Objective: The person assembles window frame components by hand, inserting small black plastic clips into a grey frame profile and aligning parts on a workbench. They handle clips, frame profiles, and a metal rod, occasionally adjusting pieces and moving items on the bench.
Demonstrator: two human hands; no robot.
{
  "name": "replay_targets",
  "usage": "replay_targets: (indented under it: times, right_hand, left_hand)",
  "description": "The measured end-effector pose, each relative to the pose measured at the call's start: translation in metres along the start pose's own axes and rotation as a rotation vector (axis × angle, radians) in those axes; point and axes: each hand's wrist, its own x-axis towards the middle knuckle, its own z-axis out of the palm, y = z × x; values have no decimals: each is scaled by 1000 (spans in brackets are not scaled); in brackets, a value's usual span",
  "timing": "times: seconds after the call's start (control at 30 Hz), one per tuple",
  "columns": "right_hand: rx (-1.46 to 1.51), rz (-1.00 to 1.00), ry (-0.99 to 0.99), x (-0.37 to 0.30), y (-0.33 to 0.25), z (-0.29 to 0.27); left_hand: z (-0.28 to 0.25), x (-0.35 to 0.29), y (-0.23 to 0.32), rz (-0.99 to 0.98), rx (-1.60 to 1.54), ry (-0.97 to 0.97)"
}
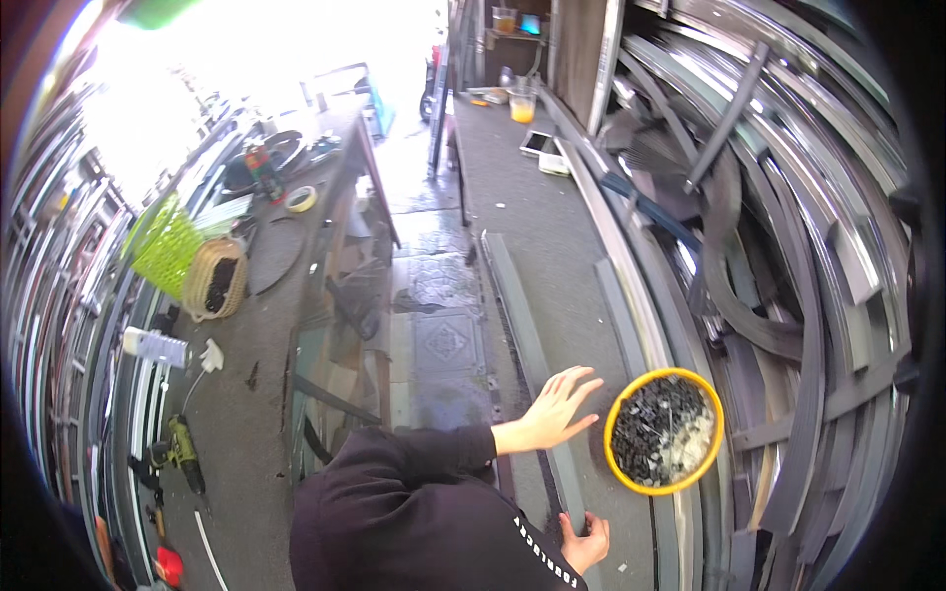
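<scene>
My left hand [552, 414] is stretched out over a long grey metal strip [517, 320], its fingers spread and pointing toward a yellow-rimmed bowl [718, 426]. Whether its palm touches the strip I cannot tell. Nearer to me, my right hand [587, 544] is closed round the near end of the same strip, thumb on the left side and fingers on the right. Small black pieces [642, 438] fill most of the bowl, with whitish translucent ones [692, 445] on its right side. The strip lies lengthwise on the grey-topped bench [586, 305].
Stacked metal profiles and dark curved strips [734, 227] crowd the right. On the far bench stand a cup of orange drink [522, 105] and a phone [537, 144]. The left bench carries a cordless drill [183, 453], a woven basket [215, 281], a green basket [163, 246] and a tape roll [301, 199].
</scene>
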Motion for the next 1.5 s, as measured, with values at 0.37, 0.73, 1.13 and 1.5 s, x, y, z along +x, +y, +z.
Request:
replay_targets:
  times: [0.37, 0.73, 1.13, 1.5]
  right_hand:
    - [66, -125, 34, 62, -104, 36]
    - [-631, 297, 989, -5, 40, -177]
    - [816, 360, 1330, -38, 40, -184]
    - [1276, 524, 1273, 9, -88, -22]
  left_hand:
    - [17, -68, -3, -939, -1706, -103]
    - [-17, 27, -52, -873, -1160, 273]
    - [-62, 180, -312, -936, -1143, 291]
    - [-171, 416, -568, -834, -1400, 418]
